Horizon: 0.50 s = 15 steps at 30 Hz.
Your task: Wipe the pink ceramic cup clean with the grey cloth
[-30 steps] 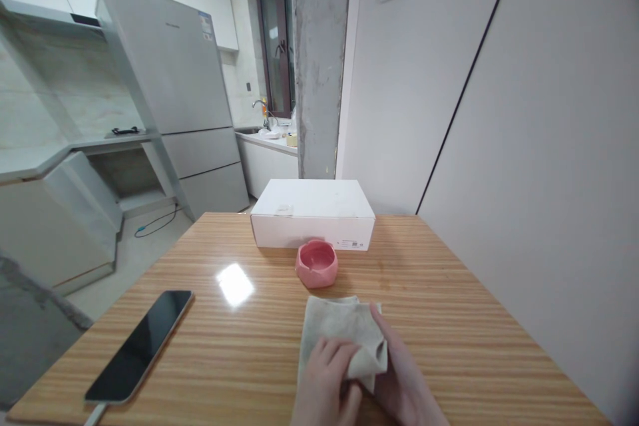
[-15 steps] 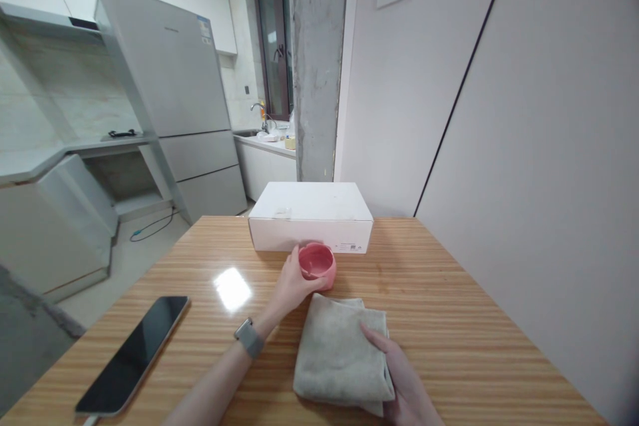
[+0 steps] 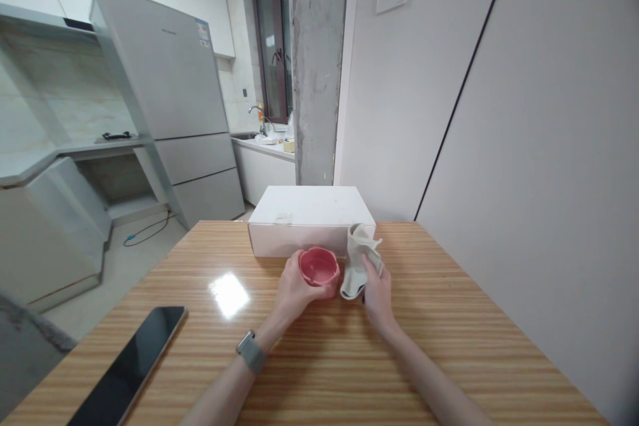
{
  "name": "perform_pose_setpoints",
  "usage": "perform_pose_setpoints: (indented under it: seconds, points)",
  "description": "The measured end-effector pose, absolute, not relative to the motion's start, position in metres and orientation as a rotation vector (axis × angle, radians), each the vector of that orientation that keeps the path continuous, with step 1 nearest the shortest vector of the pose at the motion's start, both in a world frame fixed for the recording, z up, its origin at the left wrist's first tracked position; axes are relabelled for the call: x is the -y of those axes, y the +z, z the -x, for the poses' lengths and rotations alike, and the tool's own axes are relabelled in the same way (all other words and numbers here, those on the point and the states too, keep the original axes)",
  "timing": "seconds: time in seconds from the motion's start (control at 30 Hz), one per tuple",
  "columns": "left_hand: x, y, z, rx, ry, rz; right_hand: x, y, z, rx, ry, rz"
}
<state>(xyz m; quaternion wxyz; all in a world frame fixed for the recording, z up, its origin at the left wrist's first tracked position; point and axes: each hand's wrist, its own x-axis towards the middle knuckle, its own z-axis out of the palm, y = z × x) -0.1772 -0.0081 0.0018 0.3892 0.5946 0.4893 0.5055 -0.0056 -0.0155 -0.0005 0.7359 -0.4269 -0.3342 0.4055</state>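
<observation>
The pink bowl (image 3: 319, 268) is cupped and steadied by the left hand (image 3: 294, 289) just in front of the white box (image 3: 310, 219) on the wooden table (image 3: 449, 346), while a bunched grey cloth (image 3: 358, 261) is pinched beside it by the right hand (image 3: 377, 293), held ready at the rim.

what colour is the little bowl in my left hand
Pink; the bowl shows best in the head view.

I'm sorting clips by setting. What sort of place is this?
Most likely a home kitchen with a dining corner: a tall grey refrigerator, a sink tap on a far counter, and a wooden table.
</observation>
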Motion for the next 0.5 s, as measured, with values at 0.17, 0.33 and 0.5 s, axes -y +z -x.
perform_pose_setpoints:
  seconds: [0.17,0.33,0.5]
  points:
    - [0.018,0.002,0.179,-1.078,1.399,-1.376,0.018,-0.008,0.036,1.018,0.871,0.905]
    - [0.019,0.001,0.174,-0.857,1.237,-1.017,0.021,-0.019,0.034,0.999,0.658,0.929]
    - [0.019,0.001,0.167,-0.638,1.008,-0.630,0.018,-0.023,0.027,0.965,0.647,0.950]
